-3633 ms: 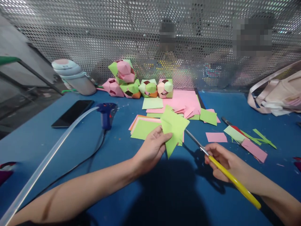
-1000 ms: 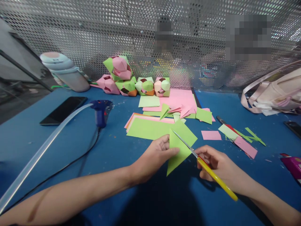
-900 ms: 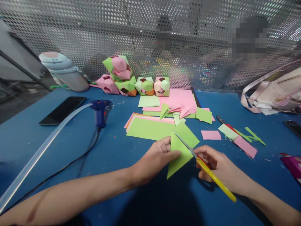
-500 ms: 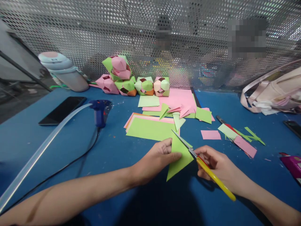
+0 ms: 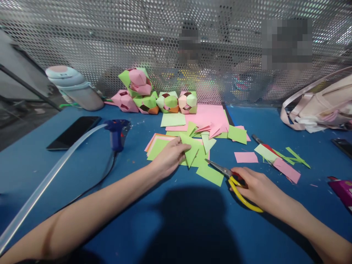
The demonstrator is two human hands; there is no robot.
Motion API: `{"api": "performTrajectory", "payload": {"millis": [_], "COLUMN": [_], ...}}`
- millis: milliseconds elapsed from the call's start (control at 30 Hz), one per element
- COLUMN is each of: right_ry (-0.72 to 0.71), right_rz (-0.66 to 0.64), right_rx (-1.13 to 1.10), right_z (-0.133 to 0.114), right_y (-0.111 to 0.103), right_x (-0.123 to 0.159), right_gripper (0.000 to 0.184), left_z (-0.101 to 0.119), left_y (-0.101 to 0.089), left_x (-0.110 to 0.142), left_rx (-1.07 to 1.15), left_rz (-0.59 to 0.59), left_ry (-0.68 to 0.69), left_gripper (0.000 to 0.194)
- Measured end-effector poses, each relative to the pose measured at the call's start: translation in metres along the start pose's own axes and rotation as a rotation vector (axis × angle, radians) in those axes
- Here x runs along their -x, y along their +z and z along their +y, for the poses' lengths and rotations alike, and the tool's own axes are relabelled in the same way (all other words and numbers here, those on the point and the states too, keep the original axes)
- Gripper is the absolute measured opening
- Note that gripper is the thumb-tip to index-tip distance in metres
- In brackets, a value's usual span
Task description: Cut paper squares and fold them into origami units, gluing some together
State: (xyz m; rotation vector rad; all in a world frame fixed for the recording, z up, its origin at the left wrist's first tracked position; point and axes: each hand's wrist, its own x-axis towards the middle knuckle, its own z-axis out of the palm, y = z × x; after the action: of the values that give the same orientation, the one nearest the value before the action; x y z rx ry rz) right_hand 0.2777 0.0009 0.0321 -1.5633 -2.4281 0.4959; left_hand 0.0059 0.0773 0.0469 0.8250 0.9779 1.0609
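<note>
My left hand point(image 5: 172, 156) pinches a folded green paper triangle point(image 5: 190, 148) over the paper stack. Scissors point(image 5: 233, 181) with yellow handles are gripped in my right hand point(image 5: 254, 187), their blades pointing left. Below the blade tips a separate green paper piece point(image 5: 210, 174) lies on the table. Beneath my left hand is a stack of coloured paper sheets point(image 5: 157, 148), green on top. Just behind it are a pale green folded paper point(image 5: 208, 142) and pink folded paper pieces point(image 5: 211, 130).
Folded paper balls point(image 5: 146, 102) line the back by a perforated metal panel point(image 5: 110, 44). On the left are a glue gun point(image 5: 117, 135) with its cord, a phone point(image 5: 74, 132) and a bottle point(image 5: 75, 90). Paper scraps point(image 5: 287, 170), a cutter point(image 5: 257, 139) and a bag point(image 5: 321, 102) occupy the right.
My left hand has moved back and left with the folded triangle, away from the scissors. A green piece now lies on the table. The scissors have tilted flatter and their blades look closer together.
</note>
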Motion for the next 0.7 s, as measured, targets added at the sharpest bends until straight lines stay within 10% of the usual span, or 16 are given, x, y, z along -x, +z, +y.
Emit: {"api": "performTrajectory", "payload": {"millis": [233, 400, 700], "right_ry": [-0.011, -0.020, -0.019], "right_rz": [-0.011, 0.006, -0.008], "right_rx": [0.077, 0.085, 0.059], "right_z": [0.000, 0.000, 0.006], "right_y": [0.000, 0.002, -0.001], "right_x": [-0.001, 0.001, 0.001], "right_gripper": [0.035, 0.035, 0.035], "left_z": [0.016, 0.025, 0.008], "left_y": [-0.019, -0.042, -0.052], "left_x": [-0.048, -0.077, -0.067], "left_rx": [-0.100, -0.434, -0.990], "left_rz": [0.167, 0.264, 0.127], "left_ry": [0.254, 0.337, 0.438], "left_gripper": [0.030, 0.073, 0.052]}}
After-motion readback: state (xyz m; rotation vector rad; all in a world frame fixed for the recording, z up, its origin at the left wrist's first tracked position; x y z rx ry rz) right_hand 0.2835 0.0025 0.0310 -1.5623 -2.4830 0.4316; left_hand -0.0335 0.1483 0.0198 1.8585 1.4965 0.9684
